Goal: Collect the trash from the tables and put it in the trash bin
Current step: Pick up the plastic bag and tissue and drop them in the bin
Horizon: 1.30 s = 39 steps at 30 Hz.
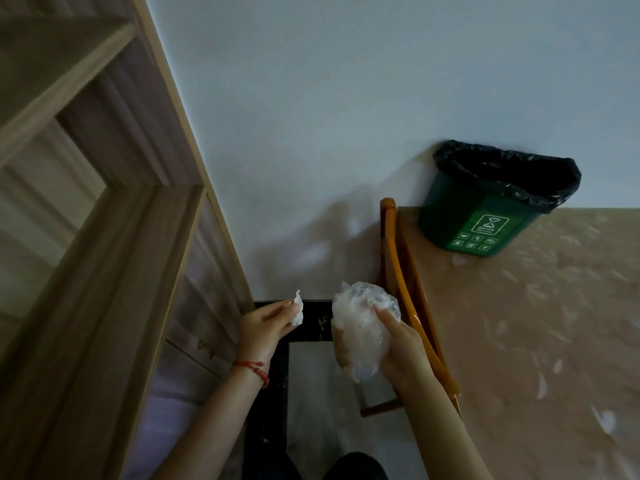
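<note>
My left hand (265,323) pinches a small crumpled white tissue (298,310) between its fingers. A large crumpled clear plastic bag (360,332) is gripped from the right side by my right hand (401,348). Both hands are held over the floor, left of the table. The green trash bin (478,216), lined with a black bag, stands on the beige table (519,323) against the wall, up and to the right of my right hand.
An orange wooden chair back (398,271) stands against the table's left edge, just behind my right hand. A wooden door frame (104,237) fills the left side. Dark and pale floor tiles (311,375) lie below my hands.
</note>
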Each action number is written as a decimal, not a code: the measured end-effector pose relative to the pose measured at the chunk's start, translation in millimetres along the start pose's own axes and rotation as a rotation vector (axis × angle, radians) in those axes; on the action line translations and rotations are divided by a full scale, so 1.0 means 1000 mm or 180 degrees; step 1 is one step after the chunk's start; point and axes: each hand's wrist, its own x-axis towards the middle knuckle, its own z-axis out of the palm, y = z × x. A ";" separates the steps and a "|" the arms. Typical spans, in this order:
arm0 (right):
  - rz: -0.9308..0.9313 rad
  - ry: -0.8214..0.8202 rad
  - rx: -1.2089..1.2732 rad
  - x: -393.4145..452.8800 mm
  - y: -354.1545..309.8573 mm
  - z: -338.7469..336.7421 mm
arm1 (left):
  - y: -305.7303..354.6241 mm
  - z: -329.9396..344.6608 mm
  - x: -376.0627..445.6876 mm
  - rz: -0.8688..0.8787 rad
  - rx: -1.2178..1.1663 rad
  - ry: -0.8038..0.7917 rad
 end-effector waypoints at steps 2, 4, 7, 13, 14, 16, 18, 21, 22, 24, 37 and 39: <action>0.0032 0.0053 0.0032 0.016 -0.010 0.009 | 0.007 0.006 0.018 -0.0005 0.0015 0.0002; 0.0020 0.0036 0.0091 0.031 -0.022 0.017 | 0.013 0.013 0.036 0.0009 0.0011 -0.0034; 0.0007 -0.0017 0.0195 0.056 -0.040 0.026 | 0.023 0.029 0.061 0.0038 0.0075 -0.0115; -0.0053 -0.0199 0.0667 0.101 -0.083 0.026 | 0.042 0.075 0.110 0.0176 0.0221 -0.0081; -0.0099 -0.0224 0.0789 0.105 -0.091 0.023 | 0.045 0.085 0.117 0.0200 0.0238 -0.0104; -0.0095 -0.0248 0.1032 0.112 -0.106 0.015 | 0.051 0.105 0.128 0.0231 0.0282 -0.0173; -0.0096 -0.0250 0.1225 0.118 -0.120 0.005 | 0.056 0.125 0.136 0.0250 0.0293 -0.0314; -0.0194 -0.0226 0.1491 0.127 -0.135 -0.012 | 0.061 0.154 0.146 0.0220 0.0300 -0.0561; -0.0250 -0.0192 0.1529 0.128 -0.139 -0.017 | 0.062 0.163 0.150 0.0199 0.0315 -0.0645; -0.0365 -0.0120 0.1657 0.129 -0.147 -0.026 | 0.065 0.181 0.156 0.0166 0.0378 -0.0836; -0.0989 0.0910 0.2002 0.130 -0.188 -0.060 | 0.064 0.285 0.196 -0.0157 0.0841 -0.2122; -0.1186 0.0853 0.2054 0.132 -0.201 -0.062 | 0.065 0.293 0.201 -0.0181 0.0861 -0.2209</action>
